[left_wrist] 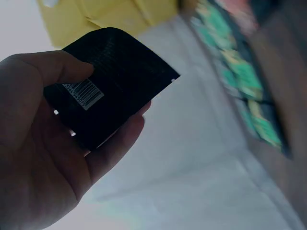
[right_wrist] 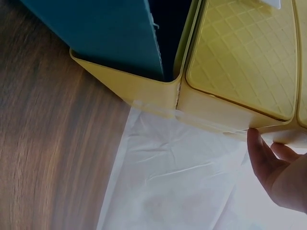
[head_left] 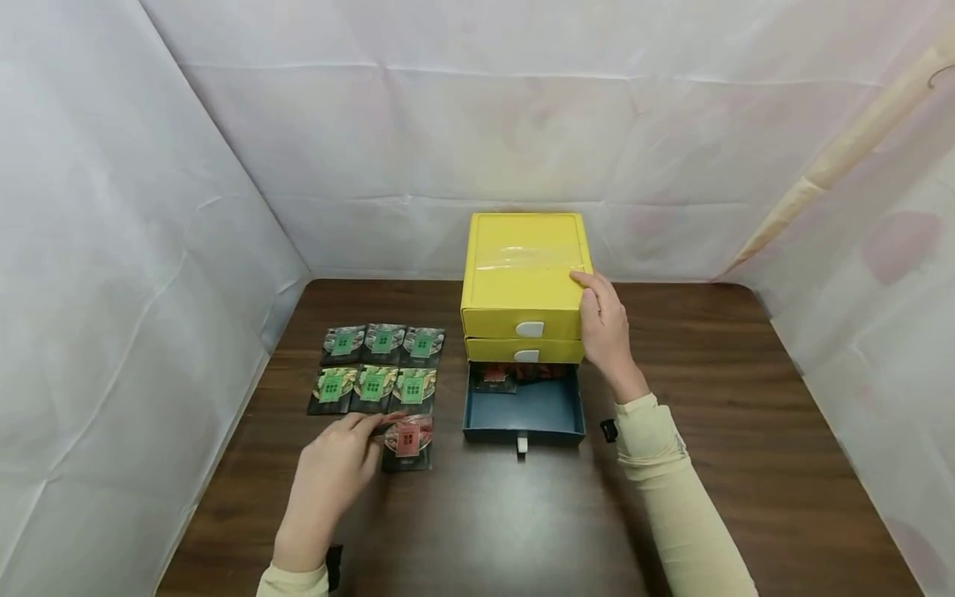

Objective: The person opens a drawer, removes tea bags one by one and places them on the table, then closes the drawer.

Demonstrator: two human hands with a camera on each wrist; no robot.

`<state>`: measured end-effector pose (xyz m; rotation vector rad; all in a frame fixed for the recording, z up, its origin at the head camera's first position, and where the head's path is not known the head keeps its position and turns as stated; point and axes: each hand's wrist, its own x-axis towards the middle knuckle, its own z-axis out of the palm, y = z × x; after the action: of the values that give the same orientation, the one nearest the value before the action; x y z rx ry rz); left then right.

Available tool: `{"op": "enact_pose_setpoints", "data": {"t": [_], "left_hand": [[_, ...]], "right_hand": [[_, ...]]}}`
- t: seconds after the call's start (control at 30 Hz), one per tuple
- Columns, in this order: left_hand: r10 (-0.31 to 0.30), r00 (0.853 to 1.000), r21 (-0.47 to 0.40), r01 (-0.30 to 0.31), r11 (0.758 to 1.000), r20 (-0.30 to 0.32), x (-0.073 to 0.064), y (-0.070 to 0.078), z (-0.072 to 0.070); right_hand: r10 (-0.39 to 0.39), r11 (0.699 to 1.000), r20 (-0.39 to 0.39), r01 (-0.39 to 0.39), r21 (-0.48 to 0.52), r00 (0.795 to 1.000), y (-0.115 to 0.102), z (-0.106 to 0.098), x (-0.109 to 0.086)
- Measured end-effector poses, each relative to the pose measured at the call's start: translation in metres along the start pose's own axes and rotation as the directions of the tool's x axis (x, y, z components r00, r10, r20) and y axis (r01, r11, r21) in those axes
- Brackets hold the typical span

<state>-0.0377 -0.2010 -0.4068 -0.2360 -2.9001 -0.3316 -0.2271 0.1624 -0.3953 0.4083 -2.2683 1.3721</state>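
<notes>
My left hand [head_left: 336,464] pinches a small black sachet [left_wrist: 117,72] between thumb and fingers. The sachet's back, with a barcode, faces the left wrist camera. Below the fingertips, a red-labelled sachet [head_left: 408,439] lies on the table, partly overlapped by the hand in the head view. My right hand [head_left: 606,327] rests against the right side of a yellow drawer box [head_left: 525,257], one finger over its top edge. The box's bottom drawer [head_left: 522,414], dark blue inside, is pulled out, with several red-labelled sachets [head_left: 494,377] at its back. The two upper drawers are closed.
Green-labelled sachets [head_left: 375,385] lie in two rows on the brown table [head_left: 716,497], left of the box. White cloth [head_left: 418,133] hangs behind and at both sides. A cream pole-like strip [head_left: 836,162] slants down at the right.
</notes>
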Motion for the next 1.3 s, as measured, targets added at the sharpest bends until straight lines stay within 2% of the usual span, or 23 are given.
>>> {"op": "enact_pose_setpoints", "data": {"t": [0.1, 0.2, 0.3, 0.5, 0.63, 0.73, 0.83, 0.97, 1.17, 1.3], "left_hand": [[-0.067, 0.998, 0.001, 0.067, 0.998, 0.005, -0.001, -0.019, 0.009], [-0.094, 0.995, 0.008, 0.094, 0.996, 0.024, 0.001, -0.034, 0.017], [-0.091, 0.995, 0.023, 0.090, 0.996, 0.031, 0.006, -0.045, 0.025], [-0.021, 1.000, 0.068, 0.020, 0.997, 0.000, 0.019, -0.058, 0.040], [-0.051, 0.999, 0.123, 0.048, 0.991, 0.014, 0.020, -0.065, 0.046], [-0.080, 0.994, 0.119, 0.071, 0.990, 0.077, 0.019, -0.068, 0.050], [-0.088, 0.983, 0.072, 0.077, 0.994, 0.159, 0.021, -0.066, 0.052], [-0.116, 0.962, 0.030, 0.113, 0.993, 0.248, 0.020, -0.064, 0.053], [-0.172, 0.919, 0.011, 0.180, 0.984, 0.356, 0.000, -0.066, 0.057], [-0.202, 0.904, -0.037, 0.232, 0.972, 0.376, -0.013, -0.064, 0.065]], "right_hand": [[-0.020, 1.000, 0.001, 0.020, -0.005, 1.000, -0.001, -0.002, 0.005], [-0.032, 0.999, -0.013, 0.032, -0.003, 0.999, -0.003, -0.006, 0.010], [-0.036, 0.999, -0.024, 0.036, 0.006, 0.999, -0.004, -0.010, 0.013], [-0.034, 0.999, -0.063, 0.035, 0.009, 0.997, -0.006, -0.015, 0.017], [-0.029, 1.000, -0.061, 0.029, 0.003, 0.998, -0.006, -0.014, 0.017], [-0.039, 0.999, -0.068, 0.038, -0.004, 0.997, -0.007, -0.013, 0.017], [-0.056, 0.998, -0.089, 0.056, 0.000, 0.994, -0.007, -0.013, 0.019], [-0.047, 0.999, -0.093, 0.048, 0.008, 0.994, -0.007, -0.012, 0.019], [0.010, 1.000, -0.044, -0.010, 0.003, 0.999, -0.004, -0.003, 0.003], [-0.007, 1.000, -0.013, 0.007, 0.002, 1.000, -0.002, 0.003, -0.002]]}}
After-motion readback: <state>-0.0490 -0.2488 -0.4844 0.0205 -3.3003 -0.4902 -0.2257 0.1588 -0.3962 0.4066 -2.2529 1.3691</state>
